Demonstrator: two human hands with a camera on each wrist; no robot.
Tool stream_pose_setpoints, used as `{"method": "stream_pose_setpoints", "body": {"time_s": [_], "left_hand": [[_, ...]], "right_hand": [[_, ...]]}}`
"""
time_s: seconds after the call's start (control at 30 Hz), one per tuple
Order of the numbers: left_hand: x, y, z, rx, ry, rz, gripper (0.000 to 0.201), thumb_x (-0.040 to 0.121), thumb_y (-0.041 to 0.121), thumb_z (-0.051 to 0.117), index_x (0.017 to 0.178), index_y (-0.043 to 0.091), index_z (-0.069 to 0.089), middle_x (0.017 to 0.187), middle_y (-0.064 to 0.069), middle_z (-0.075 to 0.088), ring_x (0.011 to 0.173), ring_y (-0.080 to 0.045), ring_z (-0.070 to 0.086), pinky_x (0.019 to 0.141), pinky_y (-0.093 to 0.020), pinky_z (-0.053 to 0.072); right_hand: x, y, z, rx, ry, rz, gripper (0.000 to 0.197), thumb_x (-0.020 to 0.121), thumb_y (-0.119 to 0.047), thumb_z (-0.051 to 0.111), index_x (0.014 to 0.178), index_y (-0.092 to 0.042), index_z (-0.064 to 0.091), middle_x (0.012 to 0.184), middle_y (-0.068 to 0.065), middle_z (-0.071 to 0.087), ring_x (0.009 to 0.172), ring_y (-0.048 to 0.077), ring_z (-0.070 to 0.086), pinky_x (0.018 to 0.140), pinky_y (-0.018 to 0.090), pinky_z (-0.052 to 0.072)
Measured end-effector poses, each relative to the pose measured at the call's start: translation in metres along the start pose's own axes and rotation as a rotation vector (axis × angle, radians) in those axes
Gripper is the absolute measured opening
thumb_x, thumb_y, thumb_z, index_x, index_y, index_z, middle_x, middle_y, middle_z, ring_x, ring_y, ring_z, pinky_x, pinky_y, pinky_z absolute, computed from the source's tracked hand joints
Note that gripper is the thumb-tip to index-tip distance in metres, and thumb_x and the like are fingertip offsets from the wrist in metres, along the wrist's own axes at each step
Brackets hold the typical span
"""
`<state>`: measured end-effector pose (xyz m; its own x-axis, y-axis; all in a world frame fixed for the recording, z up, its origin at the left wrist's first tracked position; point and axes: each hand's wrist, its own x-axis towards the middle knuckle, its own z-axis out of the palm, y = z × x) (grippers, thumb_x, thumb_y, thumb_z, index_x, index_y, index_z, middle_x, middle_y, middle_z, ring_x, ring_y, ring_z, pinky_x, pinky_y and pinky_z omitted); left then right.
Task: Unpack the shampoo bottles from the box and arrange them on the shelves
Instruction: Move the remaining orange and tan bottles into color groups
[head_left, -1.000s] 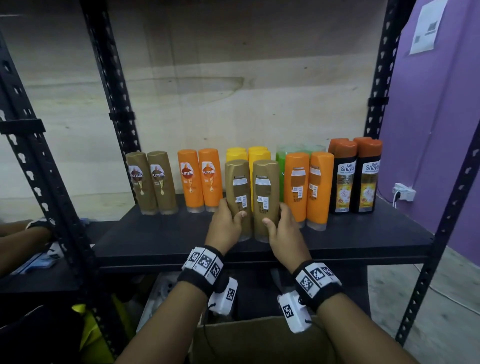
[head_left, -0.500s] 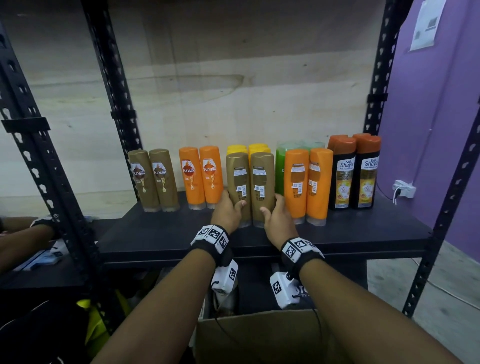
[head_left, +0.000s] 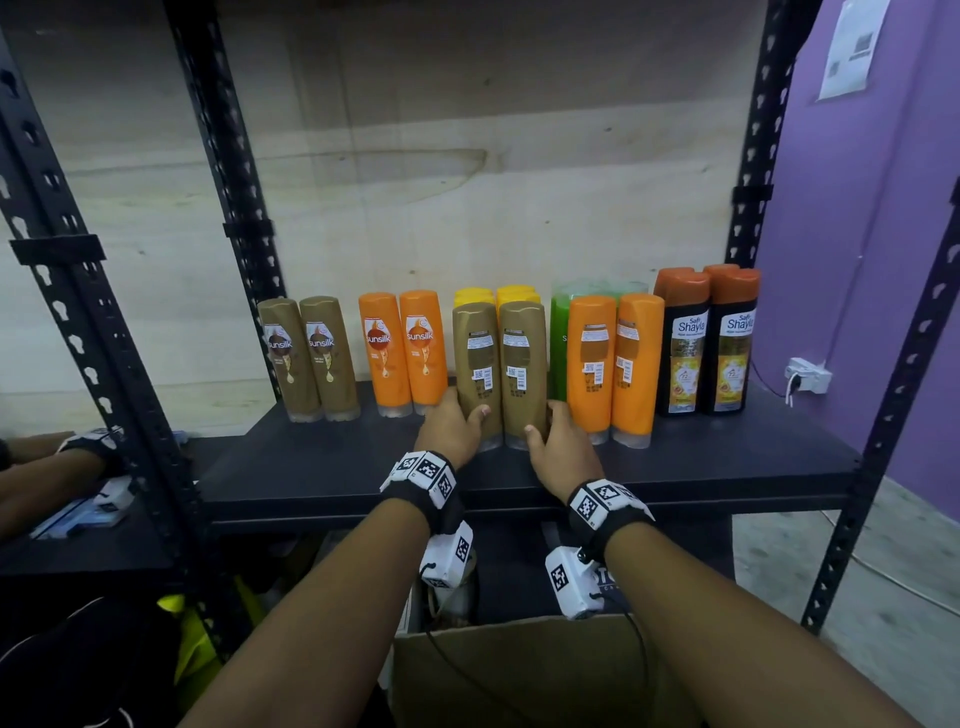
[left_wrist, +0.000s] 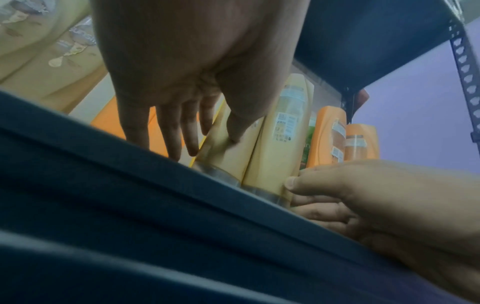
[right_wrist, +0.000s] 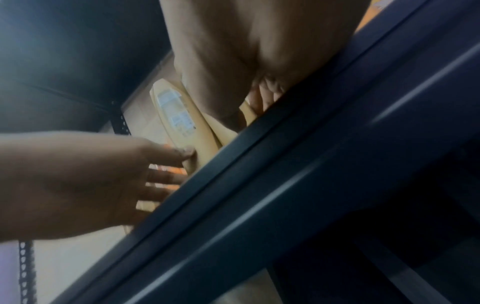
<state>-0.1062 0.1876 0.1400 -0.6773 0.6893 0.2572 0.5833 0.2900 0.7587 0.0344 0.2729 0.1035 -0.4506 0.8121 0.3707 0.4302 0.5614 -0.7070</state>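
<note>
Two gold-brown shampoo bottles stand side by side in the middle of the black shelf (head_left: 701, 467), their back labels facing me. My left hand (head_left: 456, 418) grips the left bottle (head_left: 475, 358) near its base, thumb on the front and fingers round its left side. My right hand (head_left: 551, 427) holds the right bottle (head_left: 523, 364) low down in the same way. In the left wrist view the left hand (left_wrist: 197, 131) has its thumb on the left bottle (left_wrist: 228, 156), and the right hand (left_wrist: 324, 191) touches the right bottle (left_wrist: 275, 152). The cardboard box (head_left: 519, 670) sits open below the shelf.
Along the shelf stand other brown bottles (head_left: 309, 358), orange bottles (head_left: 402, 353), yellow bottles (head_left: 496, 293), a green bottle (head_left: 560, 343), more orange bottles (head_left: 615, 364) and dark Shayla bottles (head_left: 706, 343). Black uprights (head_left: 228, 182) frame the bay. Another person's arm (head_left: 47, 467) reaches in at the left.
Both hands have slid the two brown bottles back from the shelf's front edge, up against the yellow bottles and about level with the orange pair on the right.
</note>
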Motion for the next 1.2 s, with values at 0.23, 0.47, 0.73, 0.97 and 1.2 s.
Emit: {"method": "stream_pose_setpoints", "body": {"time_s": [0.23, 0.47, 0.73, 0.97, 1.2], "left_hand": [[-0.020, -0.014, 0.001, -0.052, 0.138, 0.003, 0.030, 0.101, 0.026, 0.061, 0.126, 0.008, 0.060, 0.123, -0.011, 0.068, 0.117, -0.028, 0.063, 0.102, -0.042, 0.051], [-0.038, 0.013, 0.012, 0.071, 0.152, 0.170, 0.019, 0.100, 0.023, 0.058, 0.096, 0.008, 0.069, 0.098, -0.011, 0.069, 0.092, -0.028, 0.067, 0.081, -0.039, 0.055], [-0.039, 0.057, 0.044, 0.190, 0.090, 0.312, 0.026, 0.101, 0.026, 0.057, 0.095, 0.005, 0.072, 0.094, -0.011, 0.069, 0.086, -0.027, 0.068, 0.077, -0.041, 0.057], [-0.039, 0.074, 0.071, 0.102, 0.046, 0.366, 0.021, 0.100, 0.027, 0.061, 0.112, 0.009, 0.065, 0.106, -0.007, 0.068, 0.098, -0.022, 0.065, 0.085, -0.036, 0.054], [-0.037, 0.077, 0.087, 0.033, -0.039, 0.341, 0.036, 0.102, 0.029, 0.057, 0.130, 0.006, 0.054, 0.121, -0.014, 0.065, 0.111, -0.031, 0.064, 0.093, -0.043, 0.053]], "right_hand": [[-0.001, 0.007, -0.025, 0.089, -0.111, -0.010, 0.040, 0.104, -0.028, 0.056, 0.140, -0.012, 0.050, 0.134, 0.007, 0.062, 0.118, 0.021, 0.062, 0.101, 0.040, 0.052], [-0.015, 0.012, -0.060, -0.231, -0.041, -0.201, 0.017, 0.102, -0.021, 0.050, 0.112, -0.017, 0.064, 0.114, 0.000, 0.059, 0.104, 0.017, 0.058, 0.089, 0.040, 0.052], [-0.022, 0.026, -0.105, -0.309, 0.029, -0.220, 0.022, 0.102, -0.024, 0.051, 0.103, -0.011, 0.068, 0.106, 0.005, 0.061, 0.098, 0.022, 0.058, 0.083, 0.041, 0.053], [-0.024, 0.053, -0.125, -0.198, 0.182, -0.222, 0.014, 0.101, -0.024, 0.053, 0.100, -0.018, 0.066, 0.097, -0.002, 0.059, 0.087, 0.015, 0.057, 0.075, 0.038, 0.052], [-0.019, 0.076, -0.124, -0.064, 0.306, -0.170, 0.023, 0.099, -0.019, 0.058, 0.122, -0.015, 0.058, 0.116, -0.002, 0.054, 0.098, 0.009, 0.057, 0.086, 0.032, 0.055]]}}
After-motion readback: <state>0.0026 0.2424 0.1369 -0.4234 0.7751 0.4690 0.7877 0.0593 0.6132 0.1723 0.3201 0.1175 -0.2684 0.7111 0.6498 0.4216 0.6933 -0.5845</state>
